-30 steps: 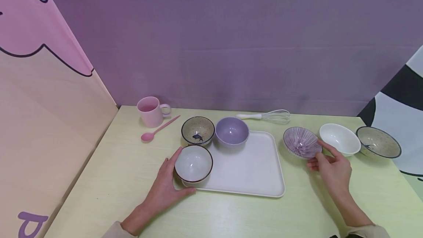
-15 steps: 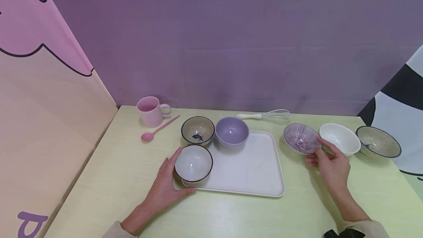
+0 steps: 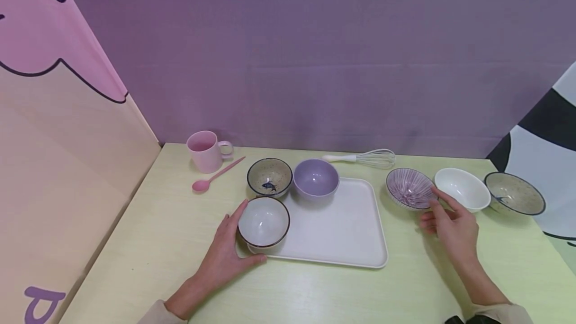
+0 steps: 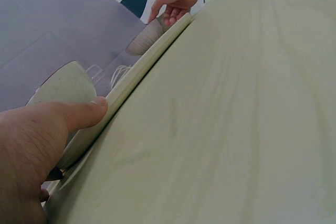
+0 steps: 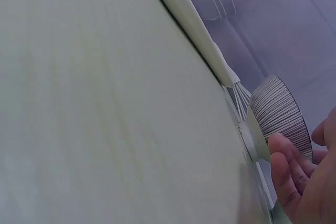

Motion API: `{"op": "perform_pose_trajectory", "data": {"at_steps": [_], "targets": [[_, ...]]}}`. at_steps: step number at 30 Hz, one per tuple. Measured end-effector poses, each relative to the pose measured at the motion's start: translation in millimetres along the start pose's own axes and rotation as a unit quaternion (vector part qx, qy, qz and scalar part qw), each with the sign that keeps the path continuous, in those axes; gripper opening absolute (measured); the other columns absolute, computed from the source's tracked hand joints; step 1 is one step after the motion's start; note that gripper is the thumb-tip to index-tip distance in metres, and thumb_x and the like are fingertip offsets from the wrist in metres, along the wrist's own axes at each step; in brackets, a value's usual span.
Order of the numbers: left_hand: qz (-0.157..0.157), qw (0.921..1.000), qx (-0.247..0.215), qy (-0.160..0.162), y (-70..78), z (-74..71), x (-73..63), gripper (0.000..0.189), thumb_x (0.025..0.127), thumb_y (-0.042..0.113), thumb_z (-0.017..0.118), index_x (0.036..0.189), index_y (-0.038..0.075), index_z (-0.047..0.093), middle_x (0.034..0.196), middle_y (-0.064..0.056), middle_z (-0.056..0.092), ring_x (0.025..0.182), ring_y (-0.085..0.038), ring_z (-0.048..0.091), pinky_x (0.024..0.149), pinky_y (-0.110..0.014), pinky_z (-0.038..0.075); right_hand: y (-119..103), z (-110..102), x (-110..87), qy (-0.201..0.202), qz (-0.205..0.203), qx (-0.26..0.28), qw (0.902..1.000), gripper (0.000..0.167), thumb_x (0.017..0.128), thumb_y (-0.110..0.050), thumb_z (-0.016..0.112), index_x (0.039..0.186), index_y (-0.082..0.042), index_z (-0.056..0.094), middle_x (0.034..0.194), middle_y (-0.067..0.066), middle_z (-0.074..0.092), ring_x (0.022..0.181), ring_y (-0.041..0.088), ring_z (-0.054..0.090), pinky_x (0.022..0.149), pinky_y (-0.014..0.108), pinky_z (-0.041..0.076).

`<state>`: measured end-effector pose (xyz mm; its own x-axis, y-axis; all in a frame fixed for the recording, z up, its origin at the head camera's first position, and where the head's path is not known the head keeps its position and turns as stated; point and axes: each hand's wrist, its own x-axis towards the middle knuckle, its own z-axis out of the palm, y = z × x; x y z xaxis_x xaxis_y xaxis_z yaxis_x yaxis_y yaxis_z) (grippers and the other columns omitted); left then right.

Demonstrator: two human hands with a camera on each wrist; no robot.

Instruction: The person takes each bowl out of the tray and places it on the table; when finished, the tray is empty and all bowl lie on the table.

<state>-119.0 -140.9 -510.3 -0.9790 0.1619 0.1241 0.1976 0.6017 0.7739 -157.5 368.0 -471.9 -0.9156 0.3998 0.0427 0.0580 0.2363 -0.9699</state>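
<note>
A white bowl with a brown rim (image 3: 264, 221) sits over the left front corner of the white tray (image 3: 342, 231). My left hand (image 3: 225, 251) lies beside it, its fingers extended along the bowl's left side and its thumb reaching along the tray's front edge. The left wrist view shows that thumb up close. To the right of the tray, my right hand (image 3: 454, 229) pinches the right side of a purple-striped bowl (image 3: 408, 188) between index finger and thumb. In the right wrist view, the other fingers curl by the striped outer wall.
A speckled bowl with a fish (image 3: 269, 178) and a purple bowl (image 3: 316, 179) stand at the tray's back left. Beyond are a pink mug (image 3: 204, 153), pink spoon (image 3: 201, 186) and whisk (image 3: 375, 158). A white bowl (image 3: 462, 189) and another speckled bowl (image 3: 515, 193) stand right.
The purple-striped bowl has shifted slightly toward the back, with my right hand on it, then stayed there. My left hand and the brown-rimmed bowl have not moved.
</note>
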Motion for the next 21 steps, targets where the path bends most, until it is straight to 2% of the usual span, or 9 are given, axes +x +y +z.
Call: {"op": "perform_pose_trajectory", "data": {"at_steps": [6,11,15,21], "targets": [[0.012,0.9999,0.005,0.008,-0.3,0.4,0.0,0.132,0.074,0.033,0.105,0.178,0.033,0.023,0.178,-0.01,0.039,0.164,-0.06,0.02,0.127,-0.078,0.028,-4.4,0.5,-3.7,0.029,0.002,-0.018,0.9994,0.047,0.112,-0.018,0.065,0.159,-0.012,0.062,0.069,-0.014,0.075,0.054,0.005,0.071,0.052,0.018,0.06],[0.013,0.9999,0.005,0.01,-0.3,0.7,-0.2,0.132,0.074,0.033,0.106,0.178,0.034,0.024,0.178,-0.01,0.04,0.163,-0.06,0.021,0.126,-0.079,0.029,-14.6,10.3,-13.8,0.044,-0.02,0.019,0.9986,0.041,0.111,-0.012,0.065,0.152,-0.011,0.068,0.068,-0.009,0.075,0.051,0.006,0.069,0.049,0.017,0.058],[0.022,0.9996,0.002,0.015,-1.2,0.6,-0.3,0.131,0.074,0.036,0.105,0.177,0.033,0.025,0.176,-0.011,0.041,0.162,-0.061,0.023,0.127,-0.078,0.029,-25.1,22.3,-23.8,0.028,-0.05,0.033,0.9978,0.038,0.11,-0.007,0.064,0.148,-0.008,0.071,0.067,-0.006,0.075,0.05,0.007,0.069,0.049,0.016,0.058],[0.03,0.9994,0.002,0.014,-3.3,1.0,0.9,0.13,0.074,0.041,0.105,0.177,0.031,0.026,0.175,-0.012,0.043,0.161,-0.061,0.025,0.127,-0.078,0.029,-35.8,39.2,-35.0,-0.014,-0.081,0.031,0.9962,0.033,0.11,-0.004,0.064,0.14,-0.013,0.076,0.069,-0.005,0.075,0.051,0.008,0.069,0.05,0.018,0.058]]}}
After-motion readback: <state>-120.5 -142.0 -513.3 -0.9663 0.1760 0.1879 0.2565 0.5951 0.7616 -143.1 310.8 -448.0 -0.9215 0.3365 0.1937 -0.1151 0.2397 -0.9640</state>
